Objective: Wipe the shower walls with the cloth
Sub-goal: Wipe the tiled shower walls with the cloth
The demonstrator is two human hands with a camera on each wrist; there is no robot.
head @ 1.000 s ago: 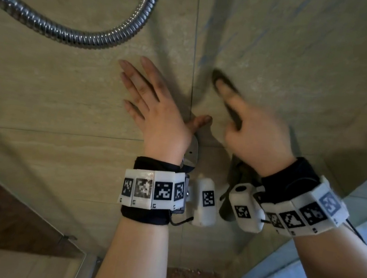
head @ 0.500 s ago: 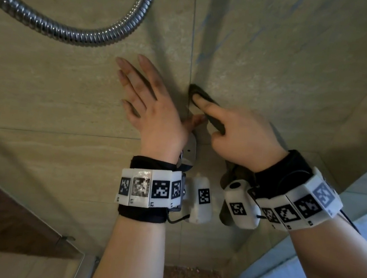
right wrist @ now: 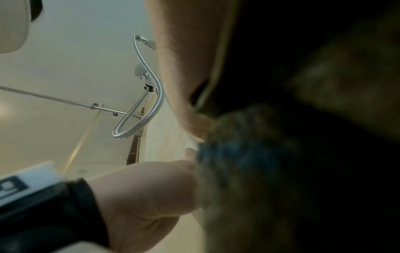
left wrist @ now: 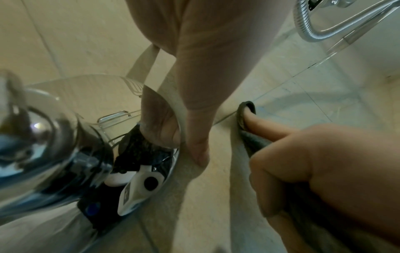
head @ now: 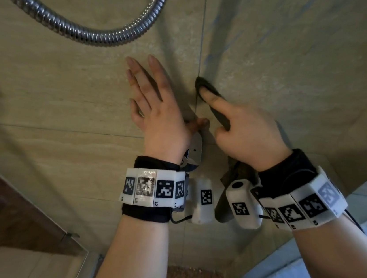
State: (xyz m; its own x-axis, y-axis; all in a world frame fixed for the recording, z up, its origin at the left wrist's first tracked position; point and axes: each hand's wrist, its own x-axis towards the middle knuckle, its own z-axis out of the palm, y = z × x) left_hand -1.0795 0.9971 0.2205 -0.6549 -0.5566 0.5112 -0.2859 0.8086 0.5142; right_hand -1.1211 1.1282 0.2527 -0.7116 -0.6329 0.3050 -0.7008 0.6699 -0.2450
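Right hand [head: 249, 137] grip clamped on cloth [head: 207, 88] at the wall [head: 301, 72] — left hand [head: 158, 112] flat, fingers apart

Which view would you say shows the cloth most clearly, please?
The left wrist view: the cloth is sharp, wrapped over the right hand's forefinger. The head view shows it smaller; the right wrist view only a dark blur.

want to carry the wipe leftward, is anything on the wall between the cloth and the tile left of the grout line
Yes. The left hand lies flat on the wall just left of the cloth, its thumb reaching the grout line. The chrome fitting sits below it. The hose hangs higher up.
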